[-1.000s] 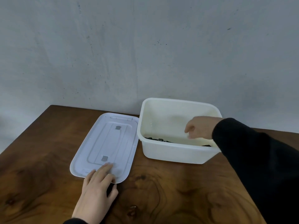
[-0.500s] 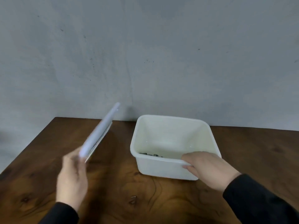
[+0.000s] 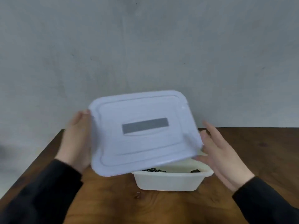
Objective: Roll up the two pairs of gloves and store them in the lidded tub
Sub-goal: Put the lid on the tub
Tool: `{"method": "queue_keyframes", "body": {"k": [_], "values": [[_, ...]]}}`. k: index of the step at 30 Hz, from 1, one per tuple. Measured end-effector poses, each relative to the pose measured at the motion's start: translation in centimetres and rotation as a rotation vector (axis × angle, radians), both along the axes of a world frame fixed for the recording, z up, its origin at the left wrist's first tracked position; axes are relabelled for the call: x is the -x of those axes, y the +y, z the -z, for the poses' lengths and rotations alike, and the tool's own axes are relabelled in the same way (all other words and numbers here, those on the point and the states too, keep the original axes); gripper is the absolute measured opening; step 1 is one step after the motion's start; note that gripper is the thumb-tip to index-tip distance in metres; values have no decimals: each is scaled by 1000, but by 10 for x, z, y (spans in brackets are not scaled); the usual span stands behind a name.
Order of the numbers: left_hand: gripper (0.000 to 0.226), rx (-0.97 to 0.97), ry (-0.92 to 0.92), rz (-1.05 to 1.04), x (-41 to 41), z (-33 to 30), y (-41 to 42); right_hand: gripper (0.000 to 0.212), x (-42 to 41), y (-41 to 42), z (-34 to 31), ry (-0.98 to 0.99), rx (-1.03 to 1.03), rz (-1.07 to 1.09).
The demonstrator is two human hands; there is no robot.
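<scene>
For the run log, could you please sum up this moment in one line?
phase: closing | pale blue plastic lid: held tilted over white plastic tub, unseated | left hand: gripping lid | right hand: open at lid edge | dark gloves: inside

One view only, worn on the head, looking forward and slightly down across the wooden bench (image 3: 169,207) toward a grey wall (image 3: 145,46). Close in: both sleeves (image 3: 40,191) enter from the bottom corners, left hand (image 3: 76,139) and right hand (image 3: 221,152) fill mid-frame, with the lid (image 3: 142,131) between the two grips. Wide-angle, edges blurred.
</scene>
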State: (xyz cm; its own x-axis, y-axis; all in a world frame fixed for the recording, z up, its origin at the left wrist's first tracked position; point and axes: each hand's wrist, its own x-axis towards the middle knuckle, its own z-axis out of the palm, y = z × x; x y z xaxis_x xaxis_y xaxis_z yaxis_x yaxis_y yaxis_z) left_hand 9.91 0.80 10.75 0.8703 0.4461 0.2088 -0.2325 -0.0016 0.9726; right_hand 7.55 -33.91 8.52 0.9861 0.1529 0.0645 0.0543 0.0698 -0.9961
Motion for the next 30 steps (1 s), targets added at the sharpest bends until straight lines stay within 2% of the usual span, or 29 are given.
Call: {"method": "queue_keyframes", "body": {"k": [1,2,5,7,9,12,15,19,20,22,23,25,30], "values": [[28,-11,55,109,-4,0,-25,61,-1,-2,-2,45,-58,-23],[25,-55,105,168,-9,3,-35,51,-1,-6,-2,39,-32,11],[21,2,232,319,-25,17,-54,35,-8,-16,11,-36,237,245],[22,-59,286,372,-33,27,-67,35,-13,-20,21,-58,381,310],[24,-156,328,327,-42,41,-77,36,-16,-21,38,-28,485,317],[31,-285,415,268,-55,61,-78,50,-19,-21,62,53,583,316],[37,-350,503,249,-57,71,-78,46,-19,-19,72,84,574,320],[21,-241,529,296,-50,80,-74,28,-16,-18,67,88,511,254],[24,-217,528,324,-48,81,-73,23,-14,-18,66,89,507,240],[44,-192,526,333,-43,83,-71,20,-10,-20,68,85,511,215],[56,-170,522,310,-39,85,-70,19,-9,-21,70,79,507,199],[65,-156,467,273,-21,86,-70,20,-6,-19,70,86,501,186],[55,-270,345,260,22,105,-83,35,-19,-17,81,77,459,209]]}}
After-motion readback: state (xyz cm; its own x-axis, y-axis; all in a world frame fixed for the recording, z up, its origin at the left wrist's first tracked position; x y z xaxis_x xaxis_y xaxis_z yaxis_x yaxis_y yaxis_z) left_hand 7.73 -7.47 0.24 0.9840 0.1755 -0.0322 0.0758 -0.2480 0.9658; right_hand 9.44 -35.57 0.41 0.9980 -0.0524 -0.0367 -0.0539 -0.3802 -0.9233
